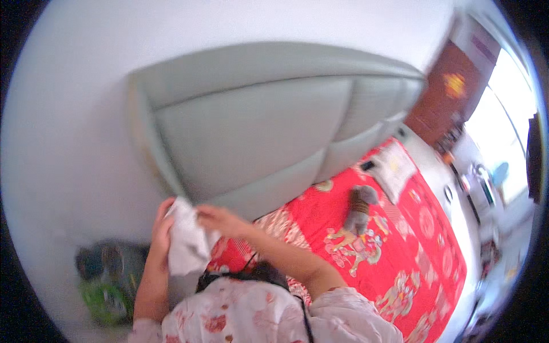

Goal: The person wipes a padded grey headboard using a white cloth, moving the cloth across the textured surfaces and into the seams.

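A crumpled white cloth [187, 243] hangs in front of me, close to the lower left corner of a pale green padded headboard [251, 131]. My left hand [162, 233] is closed on its left side, with the thumb and fingers at the top edge. On the other side, my right hand [220, 220] reaches across with bent fingers at the cloth's upper right edge. Blur hides how firmly those fingers grip it. Whether the white piece is fabric or thick paper is hard to tell.
Right of me is a bed with a red patterned cover [320, 223], bearing a grey bundle [359, 208], a pale pillow [392, 171] and a small dark object [367, 166]. Dark and green items [106, 286] stand at lower left. A brown door [446, 91] and bright window [506, 103] lie far right.
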`<act>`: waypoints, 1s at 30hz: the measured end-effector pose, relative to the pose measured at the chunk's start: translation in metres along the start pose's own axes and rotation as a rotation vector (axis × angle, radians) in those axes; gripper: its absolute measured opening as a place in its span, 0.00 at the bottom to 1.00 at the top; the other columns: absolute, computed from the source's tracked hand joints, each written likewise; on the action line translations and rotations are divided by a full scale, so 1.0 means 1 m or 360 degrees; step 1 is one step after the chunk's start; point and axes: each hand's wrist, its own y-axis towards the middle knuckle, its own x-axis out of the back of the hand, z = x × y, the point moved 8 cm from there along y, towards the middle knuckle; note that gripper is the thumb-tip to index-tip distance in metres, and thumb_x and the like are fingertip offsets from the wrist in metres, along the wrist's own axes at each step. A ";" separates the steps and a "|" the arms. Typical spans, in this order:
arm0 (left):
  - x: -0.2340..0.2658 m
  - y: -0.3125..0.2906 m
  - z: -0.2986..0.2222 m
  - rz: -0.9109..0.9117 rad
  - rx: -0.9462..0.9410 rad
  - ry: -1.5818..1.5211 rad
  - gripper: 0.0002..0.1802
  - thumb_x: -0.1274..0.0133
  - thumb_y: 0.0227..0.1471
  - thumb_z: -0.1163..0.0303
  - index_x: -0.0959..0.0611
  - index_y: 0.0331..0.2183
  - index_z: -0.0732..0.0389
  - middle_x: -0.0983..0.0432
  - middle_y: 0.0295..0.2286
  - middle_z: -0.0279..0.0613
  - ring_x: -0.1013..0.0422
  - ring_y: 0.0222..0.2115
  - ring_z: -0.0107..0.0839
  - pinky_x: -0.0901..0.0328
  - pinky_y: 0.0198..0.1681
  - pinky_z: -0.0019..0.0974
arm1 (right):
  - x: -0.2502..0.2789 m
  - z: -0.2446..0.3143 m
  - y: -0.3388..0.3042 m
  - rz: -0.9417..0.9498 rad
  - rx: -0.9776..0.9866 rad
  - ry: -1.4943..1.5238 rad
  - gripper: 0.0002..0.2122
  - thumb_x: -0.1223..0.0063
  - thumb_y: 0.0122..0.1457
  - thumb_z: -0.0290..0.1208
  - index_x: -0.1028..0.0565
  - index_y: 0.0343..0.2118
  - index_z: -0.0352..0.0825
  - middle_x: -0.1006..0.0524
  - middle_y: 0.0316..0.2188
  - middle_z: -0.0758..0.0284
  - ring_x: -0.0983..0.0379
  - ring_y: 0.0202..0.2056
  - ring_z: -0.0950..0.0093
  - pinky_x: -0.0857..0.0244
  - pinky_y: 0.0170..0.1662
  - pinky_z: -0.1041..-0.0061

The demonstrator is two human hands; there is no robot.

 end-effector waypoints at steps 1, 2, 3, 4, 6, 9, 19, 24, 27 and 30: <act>-0.010 0.001 -0.011 0.0040 -0.0092 0.0114 0.29 0.59 0.44 0.72 0.36 0.53 0.59 0.33 0.42 0.42 0.33 0.40 0.32 0.38 0.45 0.33 | -0.003 -0.013 -0.002 0.0014 -0.0043 0.0352 0.25 0.54 0.60 0.40 0.42 0.57 0.34 0.35 0.52 0.64 0.41 0.53 0.74 0.48 0.56 0.73; -0.015 0.000 -0.024 -0.0028 -0.0190 0.0150 0.28 0.61 0.45 0.73 0.36 0.52 0.58 0.33 0.42 0.43 0.33 0.39 0.32 0.38 0.45 0.33 | -0.005 -0.014 0.003 -0.0048 0.0077 0.0543 0.28 0.53 0.59 0.42 0.45 0.58 0.35 0.38 0.53 0.64 0.43 0.54 0.73 0.50 0.57 0.72; -0.021 0.003 -0.029 -0.0096 -0.0270 0.0176 0.27 0.62 0.46 0.73 0.35 0.52 0.57 0.33 0.41 0.44 0.33 0.38 0.33 0.37 0.44 0.33 | -0.001 -0.008 0.000 -0.0116 0.0192 0.0739 0.32 0.51 0.57 0.45 0.49 0.60 0.35 0.40 0.55 0.64 0.45 0.56 0.72 0.51 0.58 0.72; -0.029 0.010 -0.030 -0.0129 -0.0296 0.0152 0.26 0.62 0.47 0.72 0.35 0.51 0.58 0.34 0.41 0.44 0.33 0.38 0.33 0.38 0.45 0.34 | 0.008 -0.009 -0.009 -0.0154 0.0172 0.0878 0.35 0.49 0.56 0.46 0.51 0.60 0.36 0.42 0.56 0.64 0.46 0.56 0.72 0.52 0.58 0.71; -0.025 0.001 -0.030 -0.0301 -0.0381 0.0146 0.24 0.63 0.49 0.71 0.34 0.50 0.61 0.34 0.40 0.44 0.34 0.39 0.34 0.39 0.46 0.35 | -0.008 0.001 -0.020 -0.0114 0.0144 0.1196 0.40 0.46 0.52 0.48 0.55 0.61 0.37 0.45 0.58 0.65 0.49 0.58 0.71 0.54 0.59 0.71; -0.024 0.007 -0.031 -0.0345 -0.0956 0.1198 0.20 0.64 0.52 0.70 0.35 0.48 0.64 0.36 0.44 0.46 0.38 0.45 0.37 0.44 0.51 0.39 | -0.012 0.020 -0.034 -0.0098 0.0359 0.1669 0.39 0.45 0.53 0.45 0.55 0.61 0.40 0.46 0.58 0.63 0.47 0.57 0.69 0.49 0.57 0.66; -0.089 0.016 -0.007 0.0016 -0.0887 0.1230 0.19 0.59 0.55 0.73 0.38 0.49 0.66 0.36 0.45 0.54 0.38 0.48 0.45 0.44 0.52 0.41 | 0.054 0.049 -0.061 -0.1083 0.0201 0.0472 0.30 0.37 0.45 0.28 0.37 0.53 0.34 0.32 0.49 0.65 0.36 0.49 0.75 0.43 0.52 0.75; -0.113 0.043 0.002 0.0164 -0.0784 0.0842 0.22 0.56 0.51 0.79 0.36 0.50 0.64 0.38 0.46 0.49 0.38 0.48 0.40 0.44 0.52 0.37 | 0.067 0.073 -0.067 -0.1371 0.0563 0.0249 0.25 0.41 0.49 0.25 0.35 0.51 0.32 0.29 0.44 0.68 0.35 0.45 0.78 0.41 0.50 0.77; -0.146 0.043 -0.043 0.0157 -0.1067 0.1661 0.23 0.54 0.45 0.83 0.32 0.47 0.65 0.37 0.42 0.46 0.37 0.45 0.43 0.42 0.50 0.37 | 0.100 0.067 -0.075 -0.1588 0.0462 0.0329 0.25 0.42 0.49 0.25 0.35 0.52 0.32 0.29 0.43 0.68 0.34 0.44 0.78 0.39 0.48 0.76; -0.140 0.041 -0.092 0.0029 -0.1510 0.2025 0.23 0.52 0.44 0.82 0.31 0.46 0.63 0.37 0.42 0.46 0.38 0.45 0.44 0.42 0.49 0.42 | 0.150 0.091 -0.091 -0.1710 0.0439 0.0051 0.21 0.42 0.49 0.25 0.33 0.48 0.33 0.27 0.40 0.67 0.33 0.43 0.77 0.38 0.46 0.76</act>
